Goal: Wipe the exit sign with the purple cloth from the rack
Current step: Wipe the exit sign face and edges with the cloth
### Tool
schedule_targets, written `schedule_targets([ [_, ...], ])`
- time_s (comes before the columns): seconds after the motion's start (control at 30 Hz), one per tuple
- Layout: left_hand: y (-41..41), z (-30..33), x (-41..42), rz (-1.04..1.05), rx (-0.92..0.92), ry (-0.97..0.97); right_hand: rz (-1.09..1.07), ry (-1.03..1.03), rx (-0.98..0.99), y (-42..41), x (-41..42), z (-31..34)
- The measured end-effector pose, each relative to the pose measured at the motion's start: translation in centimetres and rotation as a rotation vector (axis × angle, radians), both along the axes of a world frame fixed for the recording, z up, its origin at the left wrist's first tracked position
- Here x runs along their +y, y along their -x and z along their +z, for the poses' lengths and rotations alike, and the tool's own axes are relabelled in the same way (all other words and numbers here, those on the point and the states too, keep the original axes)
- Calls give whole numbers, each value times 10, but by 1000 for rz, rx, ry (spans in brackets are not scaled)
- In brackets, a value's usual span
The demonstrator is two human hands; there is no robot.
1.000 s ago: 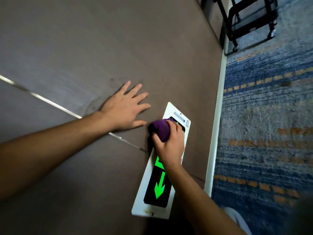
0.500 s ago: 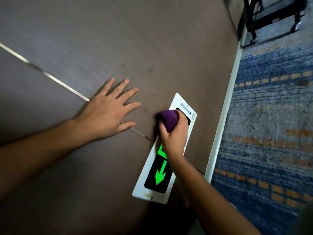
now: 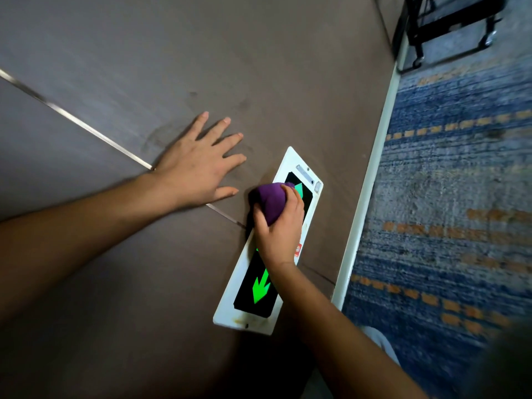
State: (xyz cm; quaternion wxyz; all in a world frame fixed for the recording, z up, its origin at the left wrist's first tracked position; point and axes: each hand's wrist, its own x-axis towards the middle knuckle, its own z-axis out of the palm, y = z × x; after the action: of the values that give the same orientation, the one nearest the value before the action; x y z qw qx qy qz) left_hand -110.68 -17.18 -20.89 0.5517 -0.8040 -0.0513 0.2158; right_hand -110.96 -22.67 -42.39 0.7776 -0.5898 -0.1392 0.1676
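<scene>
Brown wall panelling (image 3: pixel 259 53) filling most of the view, crossed by a thin metal strip (image 3: pixel 86 128) running diagonally down toward the sign. Sitting low on that wall, just beside the white baseboard (image 3: pixel 371 180): a long white exit sign (image 3: pixel 253 318) with a black face and green arrows. Running along the far side of the baseboard, blue and orange carpet (image 3: pixel 449 197), with a black wheeled rack (image 3: pixel 449 21) standing at the top right corner. Leaving bare wall above and to the left of the sign. Resting flat on the wall with fingers spread and relaxed, left hand (image 3: pixel 195 168), close to the sign's upper end. Clenching the bunched purple cloth (image 3: pixel 270 200), right hand (image 3: pixel 279 226), thumb and fingers curled round it, pressing it onto the sign's upper half.
</scene>
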Motion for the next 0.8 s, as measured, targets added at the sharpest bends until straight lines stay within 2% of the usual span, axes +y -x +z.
schedule_targets([
  [0.2, -13, -3, 9, -28, 9, -12, 26, -66, 41, -45, 13, 3],
  [0.43, -22, -7, 13, -40, 14, 31, -43, -126, 75, -63, 25, 10],
  [0.63, -40, -13, 17, -35, 2, 3, -44, -83, -39, -95, 36, -6],
  [0.8, -37, -17, 17, -44, -3, 25, -47, -23, 154, -101, 28, -40],
])
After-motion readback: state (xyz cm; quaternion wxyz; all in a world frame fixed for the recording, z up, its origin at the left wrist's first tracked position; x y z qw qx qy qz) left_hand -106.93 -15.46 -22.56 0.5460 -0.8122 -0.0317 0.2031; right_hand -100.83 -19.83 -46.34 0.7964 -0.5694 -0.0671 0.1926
